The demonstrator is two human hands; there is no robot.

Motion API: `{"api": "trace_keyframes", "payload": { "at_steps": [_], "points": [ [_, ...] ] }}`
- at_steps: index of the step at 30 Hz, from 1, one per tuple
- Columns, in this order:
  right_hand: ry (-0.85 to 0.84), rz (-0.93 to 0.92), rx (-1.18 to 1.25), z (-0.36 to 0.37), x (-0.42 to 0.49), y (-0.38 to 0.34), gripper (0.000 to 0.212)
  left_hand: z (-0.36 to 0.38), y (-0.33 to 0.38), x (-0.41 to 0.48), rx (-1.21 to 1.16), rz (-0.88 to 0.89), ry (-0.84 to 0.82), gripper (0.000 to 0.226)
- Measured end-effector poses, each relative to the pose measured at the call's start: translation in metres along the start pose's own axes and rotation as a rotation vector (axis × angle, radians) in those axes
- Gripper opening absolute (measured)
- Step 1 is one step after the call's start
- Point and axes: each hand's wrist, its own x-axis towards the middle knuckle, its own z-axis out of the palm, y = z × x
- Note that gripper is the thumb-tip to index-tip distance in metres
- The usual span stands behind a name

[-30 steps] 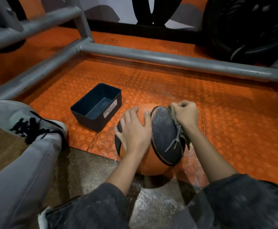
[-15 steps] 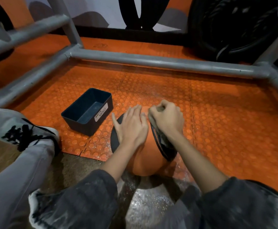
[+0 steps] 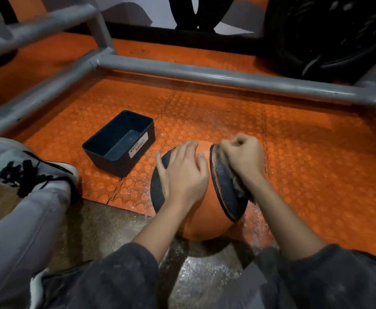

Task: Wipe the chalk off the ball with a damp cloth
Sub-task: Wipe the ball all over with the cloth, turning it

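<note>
The right hand (image 3: 243, 158) is balled into a fist around a frayed grey cloth (image 3: 238, 190), pressing it against the black right-side panel of the orange rubber ball (image 3: 196, 226). The left hand (image 3: 182, 175) lies flat on top of the ball, fingers straight and spread. The ball sits at the near edge of an orange studded floor mat (image 3: 305, 152). Left of the ball, apart from it, stands a dark blue rectangular plastic bin (image 3: 106, 162) labelled "WASTE BASKET". Beyond the ball runs a grey metal tube frame (image 3: 205, 74).
</note>
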Motion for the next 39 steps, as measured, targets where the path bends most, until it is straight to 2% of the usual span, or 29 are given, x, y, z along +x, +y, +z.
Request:
{"api": "trace_keyframes", "payload": {
  "at_steps": [2,3,5,7,9,11,13,15,18,21,25,27,29,31,34,36,39],
  "points": [
    [0.013,-0.214,-0.078,0.001,-0.021,-0.011,0.027,0.001,0.000,0.001,0.001,0.017,-0.018,0.056],
    [0.003,-0.253,-0.077,0.001,-0.022,-0.015,0.028,0.000,-0.001,0.001,0.000,0.022,-0.025,0.057],
    [-0.022,-0.180,-0.043,0.002,0.000,-0.009,0.029,-0.001,-0.004,0.000,-0.007,0.032,-0.029,0.057],
    [-0.138,-0.011,-0.055,0.003,0.031,0.002,0.031,-0.003,-0.005,-0.005,-0.016,0.027,-0.022,0.057],
    [-0.245,0.081,-0.062,0.006,0.048,0.008,0.030,-0.003,-0.004,-0.008,-0.021,0.017,0.004,0.056],
    [-0.206,0.099,-0.056,0.007,0.045,0.005,0.030,-0.003,-0.003,-0.008,-0.022,0.001,0.029,0.054],
    [-0.098,0.029,-0.030,0.003,0.023,-0.004,0.030,-0.001,0.000,-0.005,-0.010,-0.008,0.023,0.053],
    [-0.002,-0.136,-0.062,-0.001,-0.010,-0.011,0.028,0.000,0.002,-0.003,0.016,-0.004,-0.004,0.056],
    [0.017,-0.300,-0.058,-0.005,-0.034,-0.017,0.030,0.002,0.003,-0.003,0.016,0.017,-0.026,0.059],
    [-0.034,-0.175,-0.040,0.001,0.003,-0.011,0.032,0.001,-0.002,-0.003,-0.007,0.003,-0.011,0.058],
    [-0.212,0.062,-0.047,0.005,0.045,0.000,0.040,0.001,0.001,-0.004,-0.003,-0.016,0.003,0.058],
    [-0.187,0.088,-0.047,0.004,0.043,0.002,0.039,0.001,0.004,-0.003,-0.005,-0.031,-0.001,0.058],
    [-0.075,0.039,-0.023,-0.001,0.022,0.002,0.033,0.001,0.005,-0.001,-0.012,-0.032,-0.002,0.057],
    [0.023,-0.141,-0.017,-0.005,-0.012,-0.001,0.032,0.000,0.005,-0.001,-0.013,-0.026,-0.003,0.057],
    [0.029,-0.321,-0.002,-0.007,-0.035,-0.008,0.035,0.000,-0.001,0.000,-0.041,-0.015,0.002,0.056],
    [0.003,-0.268,-0.005,0.000,-0.012,-0.007,0.035,-0.002,-0.006,0.000,-0.061,-0.011,0.007,0.056],
    [-0.144,-0.034,0.017,0.007,0.036,0.001,0.035,-0.002,-0.007,-0.004,-0.066,-0.016,0.019,0.057]
  ]
}}
